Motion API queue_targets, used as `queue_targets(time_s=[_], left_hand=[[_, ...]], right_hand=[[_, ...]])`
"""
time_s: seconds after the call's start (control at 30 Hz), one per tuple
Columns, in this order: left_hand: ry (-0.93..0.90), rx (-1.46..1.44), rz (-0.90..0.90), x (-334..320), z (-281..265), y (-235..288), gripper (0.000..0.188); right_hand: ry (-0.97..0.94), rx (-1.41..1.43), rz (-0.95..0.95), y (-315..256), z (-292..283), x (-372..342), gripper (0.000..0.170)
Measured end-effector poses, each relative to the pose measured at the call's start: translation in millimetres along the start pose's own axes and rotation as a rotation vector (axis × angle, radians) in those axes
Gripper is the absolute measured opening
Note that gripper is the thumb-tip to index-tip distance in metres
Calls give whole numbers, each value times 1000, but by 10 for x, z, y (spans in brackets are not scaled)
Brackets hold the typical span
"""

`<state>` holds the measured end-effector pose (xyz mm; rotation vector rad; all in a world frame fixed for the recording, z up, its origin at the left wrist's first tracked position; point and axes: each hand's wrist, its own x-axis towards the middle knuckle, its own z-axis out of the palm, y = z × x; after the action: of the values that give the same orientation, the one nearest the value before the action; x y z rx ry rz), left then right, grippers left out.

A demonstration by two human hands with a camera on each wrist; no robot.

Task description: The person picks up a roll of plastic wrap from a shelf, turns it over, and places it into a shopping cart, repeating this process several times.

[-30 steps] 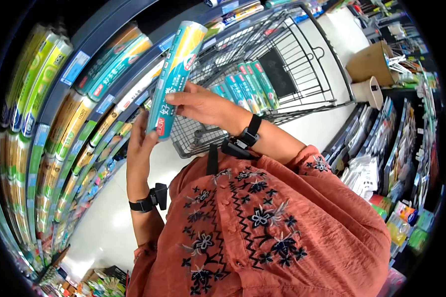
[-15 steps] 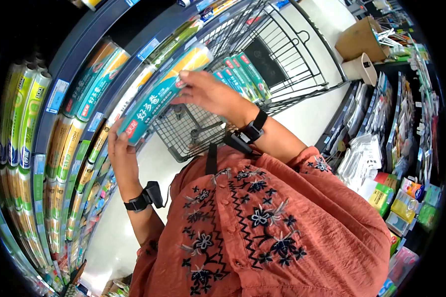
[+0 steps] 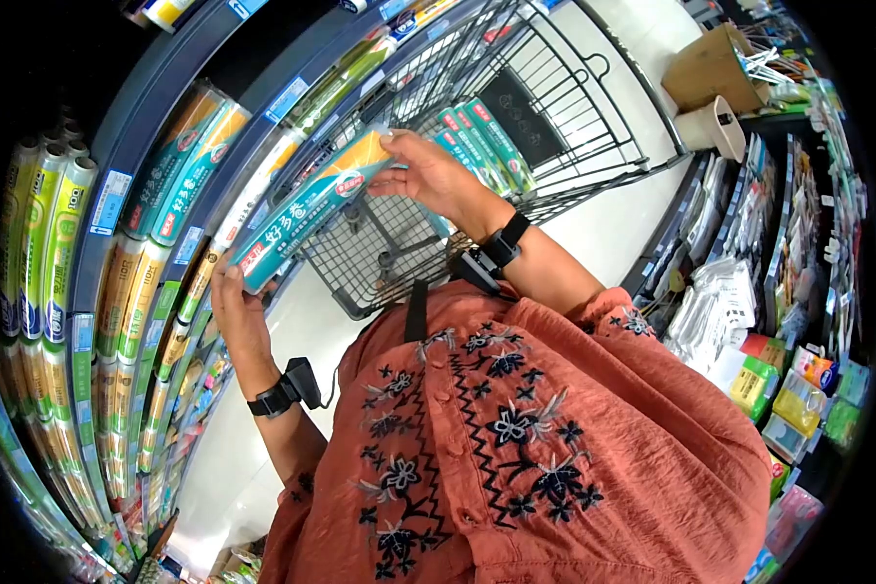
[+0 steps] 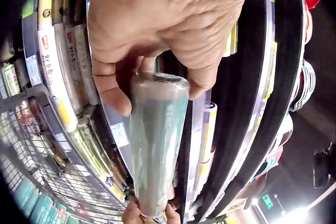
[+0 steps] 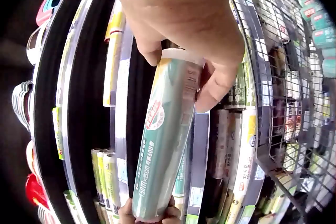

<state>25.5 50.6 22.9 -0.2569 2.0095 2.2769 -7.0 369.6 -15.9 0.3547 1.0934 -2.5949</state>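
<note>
Both hands hold a long teal packaged roll (image 3: 311, 209) with a yellow end, white lettering and clear wrap, tilted in front of the shelves. The left hand (image 3: 241, 316) grips its lower teal end, fingers and thumb around the rim in the left wrist view. At the yellow end, the right hand (image 3: 428, 173) pinches the rim between thumb and fingers; print reading 150M×25CM faces up in the right wrist view. Similar teal rolls (image 3: 492, 146) lie in the black wire shopping cart (image 3: 594, 127) just beyond the right hand.
Tiered shelves (image 3: 107, 204) with price tags curve along the left. They hold matching teal rolls (image 3: 190, 161), green rolls (image 3: 63, 234) and brown-and-white rolls (image 3: 131, 297). On the right stand racks of packaged goods (image 3: 720, 311) and a cardboard box (image 3: 715, 73).
The roll has swung from nearly upright to a flatter slant, its lower end moving left. The right hand has shifted from its middle to the yellow end. The view has turned slightly.
</note>
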Motion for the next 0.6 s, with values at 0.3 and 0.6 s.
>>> queue_targets(time_s=[0.3,0.6], left_hand=[[233,-37,-59,-24,-184,-119,46],[291,-18,-65,0,-210,-253,47]], right_hand=[[-66,-181,250,188,-25,8,51],[5,-234,193,123,-65,-5,40]])
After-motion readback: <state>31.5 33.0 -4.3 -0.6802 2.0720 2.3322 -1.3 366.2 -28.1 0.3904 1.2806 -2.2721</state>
